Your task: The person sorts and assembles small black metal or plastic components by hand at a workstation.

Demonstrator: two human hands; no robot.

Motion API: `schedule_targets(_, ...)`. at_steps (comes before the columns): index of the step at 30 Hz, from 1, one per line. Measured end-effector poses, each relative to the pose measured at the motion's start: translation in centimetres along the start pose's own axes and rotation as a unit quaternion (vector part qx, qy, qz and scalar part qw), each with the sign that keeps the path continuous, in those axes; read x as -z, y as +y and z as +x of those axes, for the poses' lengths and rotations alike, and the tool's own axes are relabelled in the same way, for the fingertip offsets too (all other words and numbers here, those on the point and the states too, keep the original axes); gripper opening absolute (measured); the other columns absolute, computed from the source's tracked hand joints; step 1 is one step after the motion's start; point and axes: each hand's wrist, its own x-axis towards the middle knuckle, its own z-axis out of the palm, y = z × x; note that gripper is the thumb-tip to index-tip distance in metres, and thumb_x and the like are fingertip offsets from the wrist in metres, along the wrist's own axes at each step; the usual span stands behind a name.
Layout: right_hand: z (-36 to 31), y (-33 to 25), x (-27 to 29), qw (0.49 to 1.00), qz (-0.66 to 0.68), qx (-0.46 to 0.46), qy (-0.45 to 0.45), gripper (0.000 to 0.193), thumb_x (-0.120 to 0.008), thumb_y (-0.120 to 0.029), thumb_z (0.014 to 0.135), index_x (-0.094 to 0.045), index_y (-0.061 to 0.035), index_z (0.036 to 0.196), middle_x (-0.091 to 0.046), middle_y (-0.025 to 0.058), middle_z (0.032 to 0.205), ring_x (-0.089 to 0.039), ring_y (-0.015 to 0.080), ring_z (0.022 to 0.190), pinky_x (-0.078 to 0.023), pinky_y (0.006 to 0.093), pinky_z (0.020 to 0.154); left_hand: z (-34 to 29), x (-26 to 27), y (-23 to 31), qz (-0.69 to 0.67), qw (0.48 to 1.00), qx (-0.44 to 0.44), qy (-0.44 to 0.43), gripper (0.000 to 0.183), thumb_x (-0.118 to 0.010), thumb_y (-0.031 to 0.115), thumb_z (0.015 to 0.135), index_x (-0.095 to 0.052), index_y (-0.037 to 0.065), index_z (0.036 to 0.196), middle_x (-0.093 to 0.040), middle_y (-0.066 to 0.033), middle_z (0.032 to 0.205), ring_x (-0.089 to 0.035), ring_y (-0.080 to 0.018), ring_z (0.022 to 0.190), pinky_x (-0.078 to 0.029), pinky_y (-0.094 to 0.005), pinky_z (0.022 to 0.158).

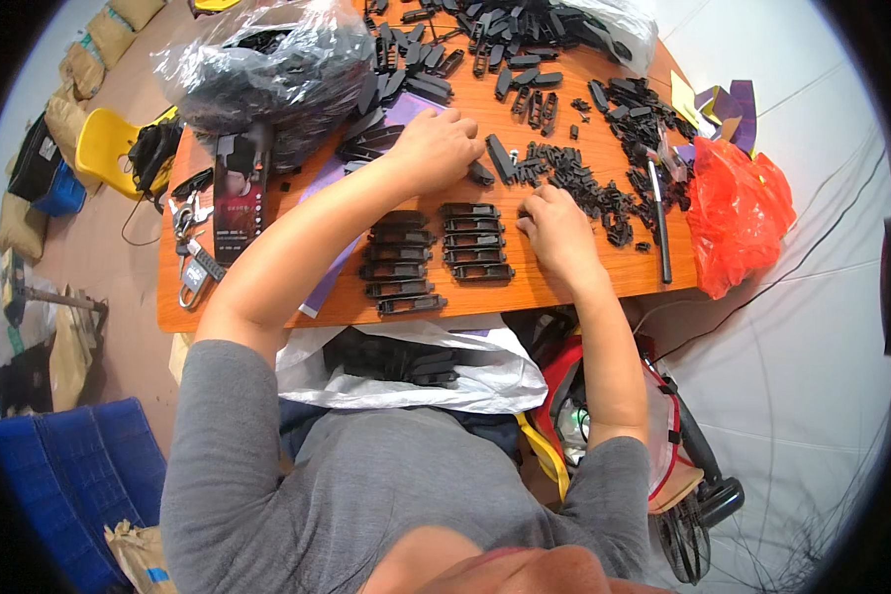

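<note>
My left hand point(436, 150) is over the middle of the table, its fingers curled in and closed; what they hold, if anything, is hidden. A black plastic part point(480, 174) lies just beneath it. My right hand point(556, 235) rests with bent, closed fingers at the tabletop, beside a pile of small black pieces point(574, 176); its fingertips hide whatever is between them. Between my arms, black slotted plastic frames lie in two neat columns, a left column point(398, 249) and a right column point(477, 238). A longer black piece point(500, 158) stands between my hands.
Heaps of black parts point(510, 40) cover the far side of the orange-brown table point(614, 272). A clear plastic bag point(267, 69), printed box point(240, 198) and keys point(190, 247) lie left. A pen point(660, 223) and red bag point(738, 218) are right. A white bag point(495, 371) covers my lap.
</note>
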Motion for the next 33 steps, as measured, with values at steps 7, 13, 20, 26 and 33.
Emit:
schedule_targets(7, -0.7, 0.3, -1.3, 0.909, 0.347, -0.152, 0.171, 0.019, -0.065, -0.005, 0.084, -0.064, -0.0015, 0.104, -0.063, 0.0113, 0.096, -0.064, 0.0229, 0.075, -0.051, 0.0332, 0.067, -1.0, 2.0, 0.5, -0.168, 0.984, 0.055, -0.007, 0.028, -0.074, 0.025, 0.076, -0.058, 0.007, 0.09, -0.064, -0.0099, 0.09, -0.062, -0.0323, 0.094, -0.05, -0.0438, 0.077)
schedule_targets(13, -2.1, 0.4, -2.9, 0.973, 0.102, -0.105, 0.18, 0.004, -0.068, -0.007, 0.079, -0.067, -0.0069, 0.083, -0.066, 0.008, 0.086, -0.062, 0.0297, 0.083, -0.051, 0.0388, 0.073, -0.7, 2.9, 1.8, -0.237, 0.959, 0.153, 0.01, 0.036, -0.067, 0.028, 0.084, -0.056, 0.008, 0.113, -0.068, -0.0158, 0.093, -0.066, -0.0347, 0.089, -0.052, -0.0459, 0.075)
schedule_targets(20, -2.5, 0.1, -3.3, 0.964, 0.097, -0.07, 0.237, 0.007, -0.07, -0.008, 0.078, -0.068, -0.0059, 0.084, -0.067, 0.0076, 0.089, -0.061, 0.0282, 0.088, -0.05, 0.0384, 0.076, 1.4, 1.6, 1.9, -0.14, 0.962, 0.166, -0.164, 0.029, -0.054, 0.033, 0.089, -0.073, 0.011, 0.094, -0.07, -0.0172, 0.096, -0.067, -0.0339, 0.093, -0.053, -0.0446, 0.078)
schedule_targets(26, -1.3, -0.5, -3.0, 0.953, 0.191, -0.096, 0.214, 0.007, -0.069, -0.007, 0.079, -0.069, -0.0052, 0.086, -0.069, 0.0074, 0.09, -0.062, 0.0273, 0.085, -0.051, 0.0367, 0.076, -0.3, 2.5, 0.0, -0.113, 0.965, 0.121, -0.203, 0.035, -0.065, 0.04, 0.08, -0.072, 0.012, 0.101, -0.071, -0.0137, 0.092, -0.067, -0.0323, 0.09, -0.053, -0.0437, 0.077)
schedule_targets(33, 4.5, -2.2, -2.8, 0.962, 0.187, 0.046, 0.194, 0.007, -0.07, -0.006, 0.078, -0.07, -0.0078, 0.085, -0.07, 0.0052, 0.089, -0.063, 0.0256, 0.083, -0.051, 0.0351, 0.075, -3.3, 3.2, -1.4, -0.141, 0.978, 0.108, -0.11, 0.03, -0.071, 0.034, 0.074, -0.073, 0.014, 0.096, -0.07, -0.0102, 0.091, -0.067, -0.0297, 0.091, -0.053, -0.0427, 0.078)
